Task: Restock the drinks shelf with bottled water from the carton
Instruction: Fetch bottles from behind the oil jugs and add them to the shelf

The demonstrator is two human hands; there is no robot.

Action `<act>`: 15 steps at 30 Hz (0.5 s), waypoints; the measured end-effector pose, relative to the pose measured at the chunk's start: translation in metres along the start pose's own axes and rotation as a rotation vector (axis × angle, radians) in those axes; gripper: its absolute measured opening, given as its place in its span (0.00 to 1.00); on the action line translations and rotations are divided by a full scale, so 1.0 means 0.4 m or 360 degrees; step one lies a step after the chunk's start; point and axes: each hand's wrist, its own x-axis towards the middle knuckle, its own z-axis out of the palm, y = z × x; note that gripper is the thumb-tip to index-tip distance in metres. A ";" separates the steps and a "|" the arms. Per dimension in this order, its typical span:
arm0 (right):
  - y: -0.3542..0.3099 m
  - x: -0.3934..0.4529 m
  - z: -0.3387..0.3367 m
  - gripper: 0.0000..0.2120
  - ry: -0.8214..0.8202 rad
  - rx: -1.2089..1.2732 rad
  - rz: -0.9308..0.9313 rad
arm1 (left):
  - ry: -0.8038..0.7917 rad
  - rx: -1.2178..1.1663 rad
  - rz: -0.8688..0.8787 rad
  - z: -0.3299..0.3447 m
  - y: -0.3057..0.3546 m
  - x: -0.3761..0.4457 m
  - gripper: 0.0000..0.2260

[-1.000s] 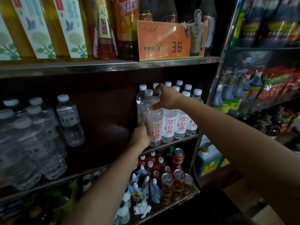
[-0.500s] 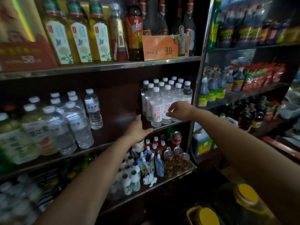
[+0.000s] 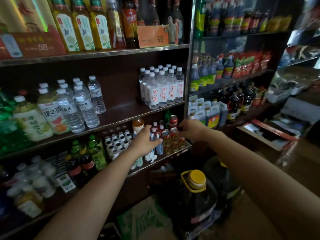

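Observation:
Several water bottles with white labels and red lettering (image 3: 162, 88) stand grouped at the right end of the middle shelf (image 3: 121, 116). More clear water bottles (image 3: 83, 103) stand further left on the same shelf. My left hand (image 3: 145, 142) hangs empty with relaxed fingers in front of the shelf below. My right hand (image 3: 192, 129) is also empty, fingers loosely curled, just right of the red cans. Both hands are well below the white-label bottles and touch nothing. A cardboard carton (image 3: 149, 220) with green print lies on the floor below, partly hidden.
Red cans (image 3: 170, 137) and small bottles fill the lower shelf by my hands. A large oil jug with a yellow cap (image 3: 196, 193) stands on the floor in front. Tall bottles and an orange price sign (image 3: 155, 36) sit above. Sauce bottles crowd the right-hand rack (image 3: 225, 80).
Both hands have let go of the white-label bottles and dropped from the middle shelf to the level of the shelf below. My view has pulled back and tilted down.

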 end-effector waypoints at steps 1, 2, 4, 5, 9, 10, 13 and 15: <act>0.017 -0.024 0.002 0.25 -0.0009 0.0004 0.0001 | -0.0017 -0.0007 0.0012 0.016 0.016 -0.014 0.37; 0.040 -0.044 0.006 0.23 -0.0021 0.0011 0.0023 | -0.0028 -0.0012 0.0023 0.033 0.034 -0.026 0.36; 0.090 -0.087 0.016 0.19 -0.0043 0.0026 0.0068 | -0.0032 -0.0048 0.0031 0.071 0.071 -0.042 0.34; 0.121 -0.105 0.022 0.19 -0.0055 0.0036 0.0077 | -0.0022 -0.0065 0.0052 0.093 0.093 -0.048 0.32; 0.262 -0.190 0.079 0.23 -0.0043 0.0089 0.0172 | 0.0089 0.0027 0.0237 0.230 0.167 -0.099 0.23; 0.305 -0.214 0.111 0.23 -0.0021 0.0097 0.0209 | 0.0092 0.0051 0.0293 0.285 0.177 -0.113 0.22; 0.442 -0.278 0.248 0.19 -0.0113 0.0101 0.0283 | -0.0025 0.0053 0.0363 0.484 0.176 -0.157 0.20; 0.523 -0.314 0.351 0.13 -0.0228 0.0094 0.0326 | -0.0105 0.0021 0.0355 0.623 0.156 -0.182 0.19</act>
